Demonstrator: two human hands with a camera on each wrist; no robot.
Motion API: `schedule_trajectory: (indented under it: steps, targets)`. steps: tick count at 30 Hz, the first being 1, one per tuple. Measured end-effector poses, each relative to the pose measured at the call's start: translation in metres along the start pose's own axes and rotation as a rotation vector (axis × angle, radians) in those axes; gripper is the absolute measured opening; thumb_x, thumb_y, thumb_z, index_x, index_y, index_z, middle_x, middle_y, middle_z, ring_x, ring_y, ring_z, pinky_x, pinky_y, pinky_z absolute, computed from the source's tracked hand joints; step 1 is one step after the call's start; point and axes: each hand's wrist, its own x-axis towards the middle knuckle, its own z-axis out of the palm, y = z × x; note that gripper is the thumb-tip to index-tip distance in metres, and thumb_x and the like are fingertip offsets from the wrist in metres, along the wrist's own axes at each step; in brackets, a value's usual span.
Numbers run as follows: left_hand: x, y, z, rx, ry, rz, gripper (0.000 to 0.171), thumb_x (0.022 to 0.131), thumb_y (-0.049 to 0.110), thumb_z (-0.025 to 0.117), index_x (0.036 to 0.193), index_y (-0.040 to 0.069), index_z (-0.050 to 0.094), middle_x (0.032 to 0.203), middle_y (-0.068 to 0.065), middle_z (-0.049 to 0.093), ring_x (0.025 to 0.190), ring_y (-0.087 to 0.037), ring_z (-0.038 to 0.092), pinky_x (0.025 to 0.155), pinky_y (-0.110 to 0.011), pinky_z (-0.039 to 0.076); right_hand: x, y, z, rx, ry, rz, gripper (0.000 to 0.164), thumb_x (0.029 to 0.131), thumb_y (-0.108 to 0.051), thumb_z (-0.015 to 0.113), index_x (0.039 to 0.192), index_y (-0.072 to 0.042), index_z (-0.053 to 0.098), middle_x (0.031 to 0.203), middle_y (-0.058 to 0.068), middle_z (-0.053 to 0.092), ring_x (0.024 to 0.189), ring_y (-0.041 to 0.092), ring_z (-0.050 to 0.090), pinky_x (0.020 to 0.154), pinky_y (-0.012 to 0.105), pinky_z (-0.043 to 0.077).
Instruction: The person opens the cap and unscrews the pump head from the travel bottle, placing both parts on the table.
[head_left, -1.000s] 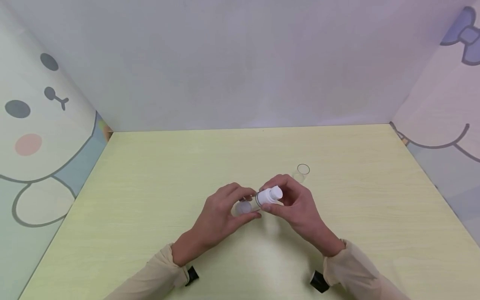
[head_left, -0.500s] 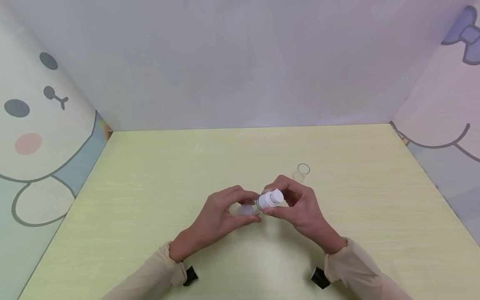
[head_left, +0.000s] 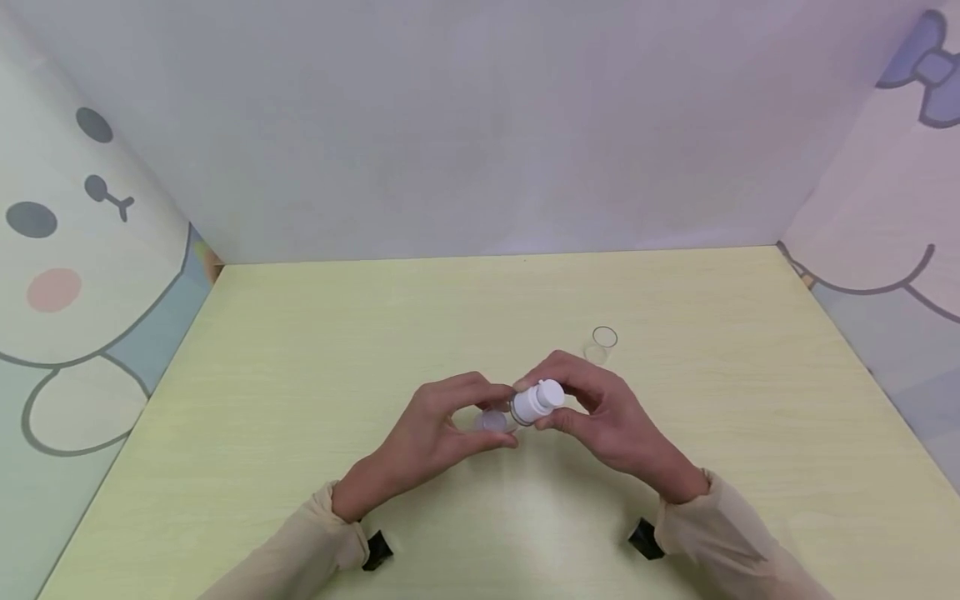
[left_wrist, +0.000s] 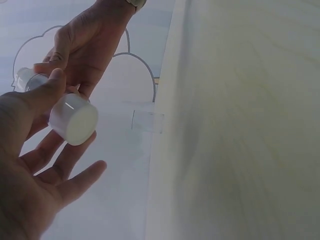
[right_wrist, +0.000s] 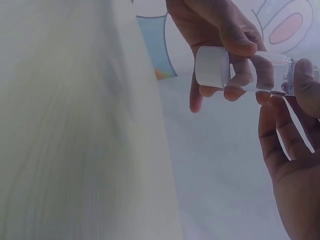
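A small pump bottle with a clear body (right_wrist: pixel 250 72), a white base (right_wrist: pixel 210 67) and a white pump top (head_left: pixel 537 402) is held tilted above the table between both hands. My left hand (head_left: pixel 438 425) grips the clear body near the base, thumb on one side and fingers on the other. In the left wrist view its other fingers are spread below the base (left_wrist: pixel 75 120). With thumb and fingertips, my right hand (head_left: pixel 603 417) pinches the bottle at the collar under the pump top. The other right fingers extend loosely in the right wrist view.
A clear cylindrical cap (head_left: pixel 597 353) with a dark rim stands on the pale wooden table (head_left: pixel 360 325), just beyond my right hand. Printed panels flank the table, and a plain pale wall (head_left: pixel 480 133) rises behind it. Black blocks (head_left: pixel 377 551) show at both cuffs.
My right hand has rotated a little at the collar, its wrist shifting right and forward. The pump top has tipped slightly toward me. My left hand keeps its grip, with little movement.
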Motion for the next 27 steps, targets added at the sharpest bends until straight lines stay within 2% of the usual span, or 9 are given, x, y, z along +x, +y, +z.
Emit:
schedule_trajectory:
  steps: [3,7,13,20,27]
  targets:
    - [0.000,-0.001,0.000,0.009,0.008,0.003,0.042,0.082,0.018,0.089,0.122,0.015,0.075,0.099,0.003,0.075,0.090,-0.009,0.067,0.080,-0.029,0.060,0.001,0.000,0.000,-0.018,-0.031,0.006,0.043,0.088,0.015,0.071,0.124,-0.007,0.066,0.115,0.005,0.068,0.104,0.015,0.065,0.088,0.028,0.057]
    - [0.000,-0.001,0.000,0.022,0.016,-0.006,0.041,0.082,0.018,0.089,0.121,0.014,0.075,0.100,0.003,0.075,0.090,-0.009,0.068,0.081,-0.028,0.060,0.001,-0.002,-0.001,-0.041,-0.053,0.063,0.043,0.091,0.013,0.068,0.128,-0.008,0.063,0.119,0.005,0.068,0.107,0.016,0.065,0.092,0.030,0.056]
    - [0.000,0.000,0.001,0.013,0.012,-0.027,0.041,0.084,0.019,0.088,0.123,0.016,0.075,0.099,0.001,0.074,0.089,-0.009,0.067,0.083,-0.027,0.062,0.000,-0.007,-0.002,-0.027,-0.048,0.169,0.055,0.089,0.009,0.075,0.136,-0.009,0.054,0.128,0.008,0.059,0.113,0.016,0.061,0.098,0.027,0.054]
    - [-0.001,-0.001,0.002,-0.001,0.028,-0.031,0.042,0.084,0.019,0.088,0.124,0.016,0.075,0.097,0.000,0.073,0.087,-0.009,0.067,0.083,-0.027,0.062,0.001,-0.002,0.006,0.134,0.031,0.207,0.051,0.086,0.012,0.077,0.122,-0.002,0.043,0.117,0.003,0.051,0.103,0.015,0.058,0.087,0.024,0.055]
    - [-0.001,-0.001,0.002,0.051,0.048,-0.015,0.043,0.083,0.019,0.089,0.124,0.017,0.075,0.097,0.003,0.072,0.087,-0.008,0.066,0.077,-0.025,0.058,0.000,0.000,0.009,0.127,0.064,0.215,0.042,0.088,0.011,0.075,0.115,-0.002,0.045,0.114,0.000,0.055,0.102,0.015,0.059,0.086,0.023,0.054]
